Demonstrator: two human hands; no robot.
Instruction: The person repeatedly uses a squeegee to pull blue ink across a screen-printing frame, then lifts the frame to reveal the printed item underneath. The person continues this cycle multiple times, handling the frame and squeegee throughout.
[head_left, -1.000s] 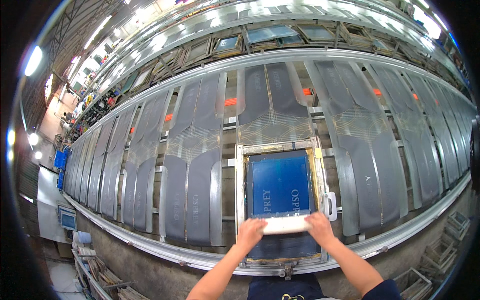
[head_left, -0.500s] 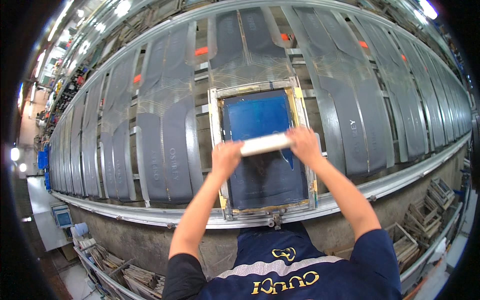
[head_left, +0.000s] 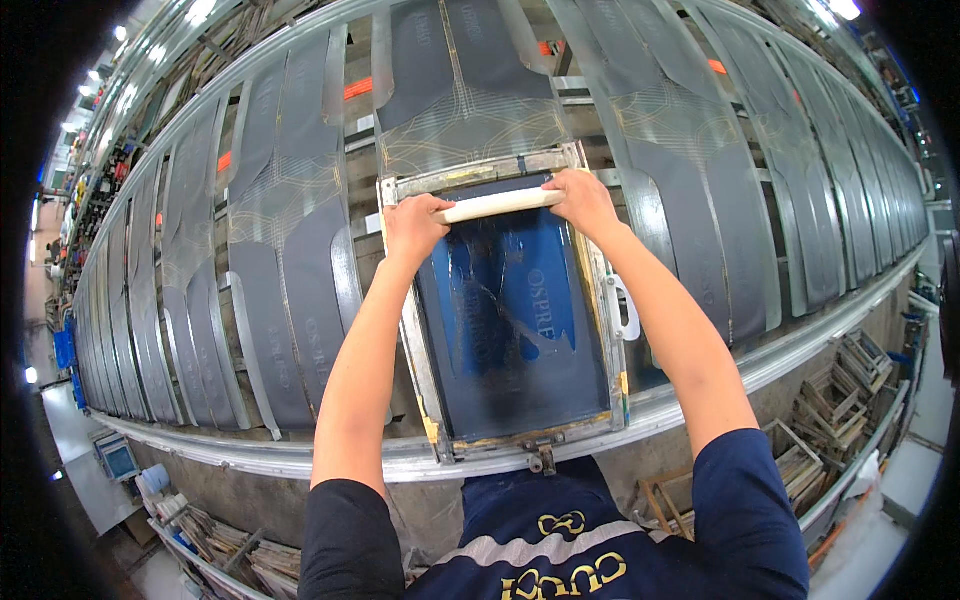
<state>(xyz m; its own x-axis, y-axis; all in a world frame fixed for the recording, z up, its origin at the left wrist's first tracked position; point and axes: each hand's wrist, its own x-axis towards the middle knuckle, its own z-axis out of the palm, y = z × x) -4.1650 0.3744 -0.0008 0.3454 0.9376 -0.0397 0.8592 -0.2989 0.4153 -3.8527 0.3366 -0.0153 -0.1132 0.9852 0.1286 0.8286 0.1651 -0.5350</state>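
A pale squeegee (head_left: 500, 205) lies crosswise over the far end of a screen printing frame (head_left: 408, 335). My left hand (head_left: 415, 230) is closed round its left end, and my right hand (head_left: 587, 203) grips the right end with the thumb on the near side. The squeegee's lower edge is hidden beneath its grip. On the dark mesh (head_left: 520, 405), a wet blue ink film (head_left: 548, 300) shows streaks, with pale lettering visible through it. Yellowed tape and ink stains mark the frame's edges. A metal clamp (head_left: 541, 458) sits at its near side.
Dark grey fabric pieces (head_left: 690, 220) lie on boards along the long table, left and right of the frame. A metal rail (head_left: 740, 385) runs along the near edge. A white handle (head_left: 627, 308) sticks out at the frame's right. Wooden frames (head_left: 845, 385) are stacked at lower right.
Both hands have moved the squeegee away from me, from the frame's middle to its far end. The blue ink below it now looks thinner and streaked. The view has shifted slightly.
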